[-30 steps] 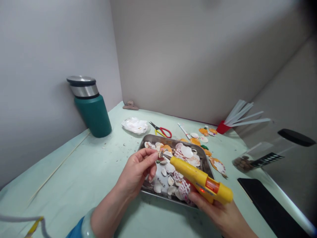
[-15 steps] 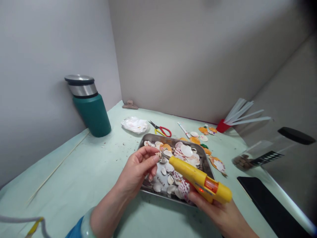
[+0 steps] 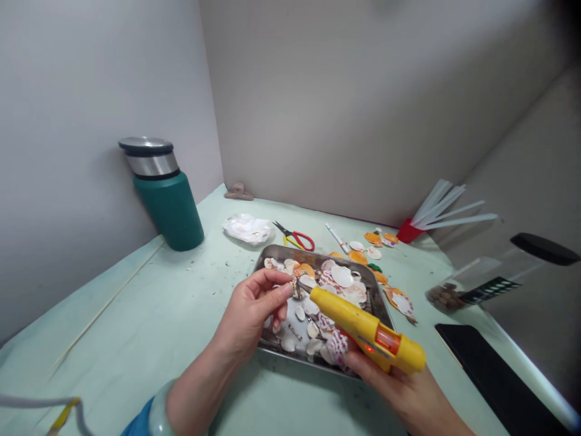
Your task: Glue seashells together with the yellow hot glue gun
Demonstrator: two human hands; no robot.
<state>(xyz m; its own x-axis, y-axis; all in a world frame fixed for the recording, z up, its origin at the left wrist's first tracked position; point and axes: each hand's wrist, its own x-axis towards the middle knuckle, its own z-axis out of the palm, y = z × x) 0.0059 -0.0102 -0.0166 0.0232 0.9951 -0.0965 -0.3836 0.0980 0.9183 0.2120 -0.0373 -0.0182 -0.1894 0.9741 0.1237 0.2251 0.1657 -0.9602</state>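
Note:
My left hand (image 3: 261, 303) pinches a small brown-speckled shell (image 3: 296, 288) between thumb and fingertips. Part of that shell is hidden by the fingers. Wrapped round a yellow hot glue gun (image 3: 351, 317) is my right hand (image 3: 399, 387); a small red light glows on the gun's side. The gun's metal nozzle points left, right at the pinched shell; whether they touch I cannot tell. Under both hands lies a metal tray (image 3: 385, 306) of seashells, among them a white shell (image 3: 342, 276) and a purple-spotted scallop shell (image 3: 337, 345). A pin back (image 3: 295, 332) also lies in it.
Behind the tray are red-and-yellow-handled pliers (image 3: 302, 240), a marker (image 3: 336, 238) and a crumpled white bag (image 3: 247, 229). Orange shells (image 3: 357, 257) lie to its right. A teal bottle (image 3: 170, 209) stands left. At right are a red cup (image 3: 407, 231) of glue sticks, a clear jar (image 3: 481, 278) and a black phone-like slab (image 3: 494, 369).
The small shell has turned slightly in my left fingertips, and the shiny metal part seen on it before shows less. Both hands and the glue gun have stayed almost in place.

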